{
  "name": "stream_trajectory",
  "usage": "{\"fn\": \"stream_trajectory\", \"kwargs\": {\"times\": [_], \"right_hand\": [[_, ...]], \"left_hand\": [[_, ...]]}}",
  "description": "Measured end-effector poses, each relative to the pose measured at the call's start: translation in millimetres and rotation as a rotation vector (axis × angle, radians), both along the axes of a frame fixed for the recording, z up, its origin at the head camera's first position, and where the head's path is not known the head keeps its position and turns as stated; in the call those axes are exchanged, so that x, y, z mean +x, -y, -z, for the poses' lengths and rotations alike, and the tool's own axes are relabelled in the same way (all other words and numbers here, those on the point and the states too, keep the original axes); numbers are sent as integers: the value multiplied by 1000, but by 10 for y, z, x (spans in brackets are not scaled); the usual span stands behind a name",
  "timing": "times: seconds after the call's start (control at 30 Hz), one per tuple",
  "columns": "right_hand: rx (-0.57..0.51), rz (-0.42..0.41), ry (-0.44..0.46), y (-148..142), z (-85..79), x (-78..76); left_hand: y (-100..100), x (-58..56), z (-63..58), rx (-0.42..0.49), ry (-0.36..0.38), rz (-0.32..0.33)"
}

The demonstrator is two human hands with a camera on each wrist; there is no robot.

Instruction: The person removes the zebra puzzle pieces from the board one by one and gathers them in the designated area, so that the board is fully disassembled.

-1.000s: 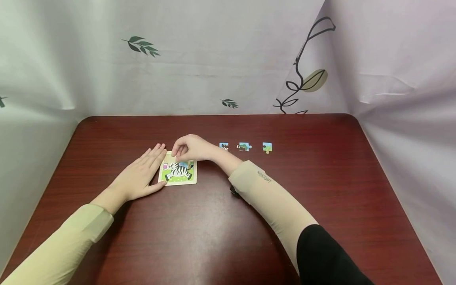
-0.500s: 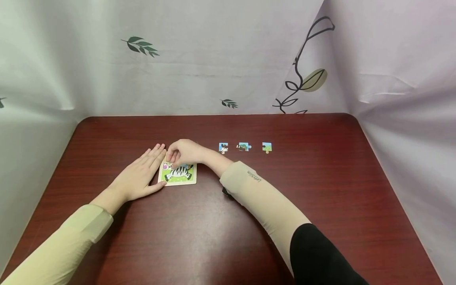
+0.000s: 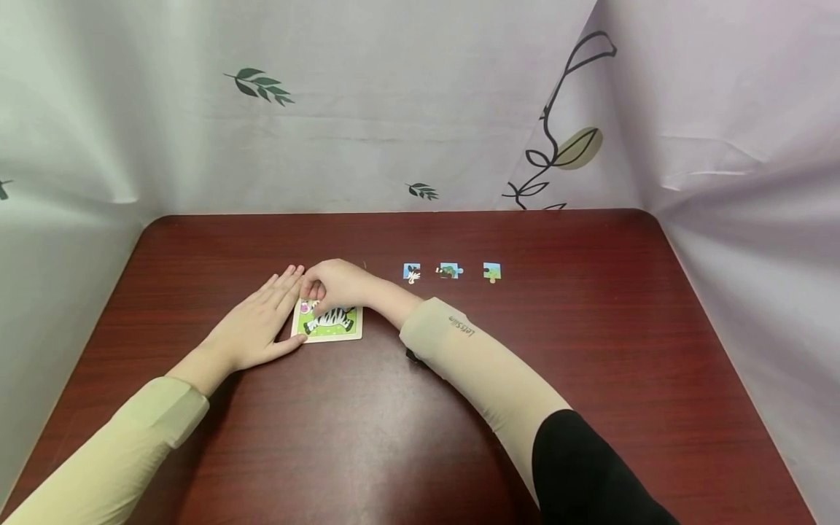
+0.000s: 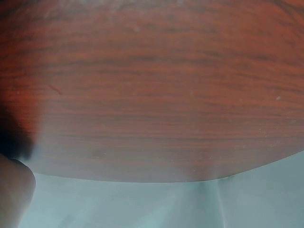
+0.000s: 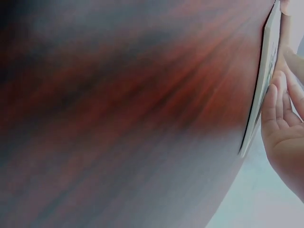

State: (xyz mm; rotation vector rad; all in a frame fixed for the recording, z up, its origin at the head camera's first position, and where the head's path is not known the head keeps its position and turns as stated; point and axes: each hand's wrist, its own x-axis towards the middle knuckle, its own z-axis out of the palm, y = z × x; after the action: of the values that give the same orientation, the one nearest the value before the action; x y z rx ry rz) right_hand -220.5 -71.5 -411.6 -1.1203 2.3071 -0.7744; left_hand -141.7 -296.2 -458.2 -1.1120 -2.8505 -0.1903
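Note:
A small square zebra puzzle board [image 3: 328, 340] lies on the table in the head view, showing a striped body on green and a pink spot at the left. My left hand [image 3: 252, 328] lies flat along its left side, fingers straight and thumb at the lower left corner. Over the board's upper part, my right hand [image 3: 337, 283] has curled fingers, with fingertips down at the upper left. These fingers cover the board's top, and I cannot tell whether they pinch a piece. In the right wrist view, the curled right fingers [image 5: 270, 102] are right against the board's edge.
To the right of the board lie three loose puzzle pieces: one with a zebra's head [image 3: 411, 273], one with a tree [image 3: 449, 270] and a blue-green one [image 3: 492, 272]. The dark red wooden table [image 3: 354, 423] has a pale curtain [image 3: 354, 131] hanging behind it.
My right hand has moved left and slightly toward me, down over the board's upper left, covering the pale bare strip seen before. The left hand and the loose pieces have stayed in place.

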Motion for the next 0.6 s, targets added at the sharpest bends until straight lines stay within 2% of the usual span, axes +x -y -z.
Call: {"fn": "stream_trajectory", "kwargs": {"times": [0.43, 0.6], "right_hand": [[99, -40, -90, 24, 15, 47], [108, -46, -90, 25, 4, 62]], "left_hand": [[4, 1, 5, -2, 3, -1], [15, -1, 21, 7, -4, 1]]}}
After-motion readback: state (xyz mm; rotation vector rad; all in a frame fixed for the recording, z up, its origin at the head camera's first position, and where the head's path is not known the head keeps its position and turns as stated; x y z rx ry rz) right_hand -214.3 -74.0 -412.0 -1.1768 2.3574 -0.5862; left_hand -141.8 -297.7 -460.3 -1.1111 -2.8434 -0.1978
